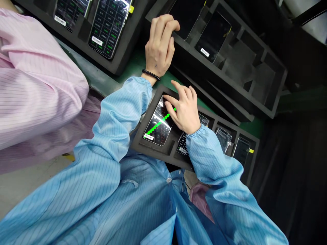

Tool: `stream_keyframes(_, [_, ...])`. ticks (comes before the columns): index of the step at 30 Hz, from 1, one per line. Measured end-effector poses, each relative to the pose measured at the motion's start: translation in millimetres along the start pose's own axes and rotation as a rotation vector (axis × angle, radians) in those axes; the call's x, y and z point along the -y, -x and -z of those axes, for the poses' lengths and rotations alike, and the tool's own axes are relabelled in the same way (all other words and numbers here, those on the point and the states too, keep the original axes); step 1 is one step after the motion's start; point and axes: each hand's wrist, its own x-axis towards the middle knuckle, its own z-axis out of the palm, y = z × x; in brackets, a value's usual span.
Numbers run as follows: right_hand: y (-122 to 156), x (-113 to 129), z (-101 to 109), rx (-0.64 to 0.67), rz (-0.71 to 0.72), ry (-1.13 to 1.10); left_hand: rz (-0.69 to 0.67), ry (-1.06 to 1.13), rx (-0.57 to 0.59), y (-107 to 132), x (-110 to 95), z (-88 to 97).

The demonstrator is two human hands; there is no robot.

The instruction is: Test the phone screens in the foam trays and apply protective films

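Note:
My right hand (pixel 185 110) is over a smartphone (pixel 163 131) whose screen carries a jagged green diagonal line. Its fingers are spread, with thumb and a fingertip at the phone's upper edge; whether they touch the glass I cannot tell. The phone lies in a compartment of a dark foam tray (pixel 150 148) close to my body. Farther off, my left hand (pixel 160 44), with a black bead bracelet, hangs loosely bent, fingers apart and nothing visible in them. It is beside the near left edge of another foam tray (pixel 190 49), next to a dark-screened phone (pixel 189 17).
Partly under my right forearm lies a second phone (pixel 182 149), with a phone (pixel 223 139) and a yellow-tabbed phone (pixel 241 151) farther right. Another dark phone (pixel 213 37) sits in the far tray. At left are a person's pink sleeve (pixel 38 75) and a tray (pixel 112 66) of lit phones.

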Motion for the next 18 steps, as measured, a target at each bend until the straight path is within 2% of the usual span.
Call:
stream_keyframes(8, [7, 7, 4, 0.010, 0.019, -0.020, -0.018, 0.024, -0.017, 0, 0, 0.3])
stream_keyframes(13, [17, 13, 6, 0.019, 0.037, -0.002, 0.020, 0.068, 0.036, 0, 0, 2.0])
stream_keyframes(15, [22, 16, 7, 0.024, 0.043, 0.006, 0.041, 0.038, 0.095, -2, -4, 6.6])
stream_keyframes(18, [31, 20, 8, 0.040, 0.041, 0.024, 0.138, -0.056, 0.251, -7, -14, 17.1])
